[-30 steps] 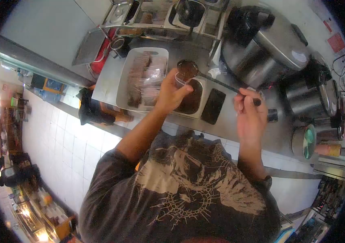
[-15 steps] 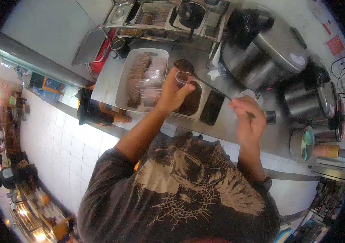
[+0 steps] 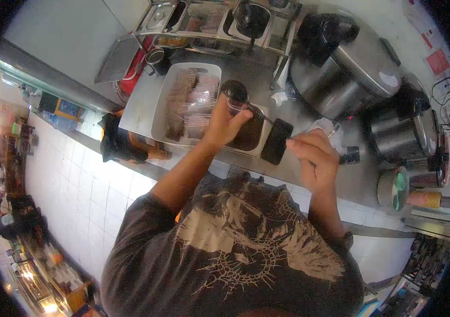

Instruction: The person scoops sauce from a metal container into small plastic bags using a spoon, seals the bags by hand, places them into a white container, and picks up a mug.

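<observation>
My curled left hand (image 3: 226, 122) holds a small clear plastic cup (image 3: 235, 105) at the black, long-handled ladle (image 3: 234, 90) my right hand (image 3: 317, 158) pinches; pouring looks unfinished, with brown sauce (image 3: 247, 138) left nearby.

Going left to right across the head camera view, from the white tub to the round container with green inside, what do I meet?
White tub → left hand → dark flat slab → right hand → round container.

Left hand (image 3: 224, 126) holding clear cup (image 3: 236, 105), right hand (image 3: 317, 158) gripping dark ladle (image 3: 234, 90), white tub (image 3: 159, 117) nearby
</observation>
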Available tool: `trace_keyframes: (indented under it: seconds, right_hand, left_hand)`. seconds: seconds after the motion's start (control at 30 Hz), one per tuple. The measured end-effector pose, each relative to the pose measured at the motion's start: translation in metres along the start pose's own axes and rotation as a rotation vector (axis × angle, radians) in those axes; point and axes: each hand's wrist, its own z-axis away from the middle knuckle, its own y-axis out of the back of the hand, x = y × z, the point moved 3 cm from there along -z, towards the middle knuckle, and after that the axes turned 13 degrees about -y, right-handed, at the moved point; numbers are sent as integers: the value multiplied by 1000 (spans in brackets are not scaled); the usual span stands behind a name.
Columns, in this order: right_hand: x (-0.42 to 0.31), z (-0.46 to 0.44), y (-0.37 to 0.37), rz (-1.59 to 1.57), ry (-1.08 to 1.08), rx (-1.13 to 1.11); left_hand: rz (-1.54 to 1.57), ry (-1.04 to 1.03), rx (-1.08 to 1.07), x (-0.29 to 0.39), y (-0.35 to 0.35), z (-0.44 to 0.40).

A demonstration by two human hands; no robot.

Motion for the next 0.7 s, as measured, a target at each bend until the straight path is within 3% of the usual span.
trace_keyframes:
  seconds: [0.27, 0.37, 0.5, 0.57, 0.7]
  right_hand:
    - [21, 18, -20, -206, -312, 2]
    - [35, 29, -31, -451, -426, 108]
    - [57, 43, -44, -1002, -734, 223]
    - [68, 46, -49, -1304, -788, 301]
    - [109, 66, -61, -1385, -967, 405]
  left_hand:
    - [-52, -33, -1, -1, 6, 5]
    - [-4, -18, 5, 4, 2, 7]
    - [80, 51, 24, 7, 4, 13]
    - [-54, 35, -37, -7, 12, 19]
    - [-193, 91, -17, -20, 21, 41]
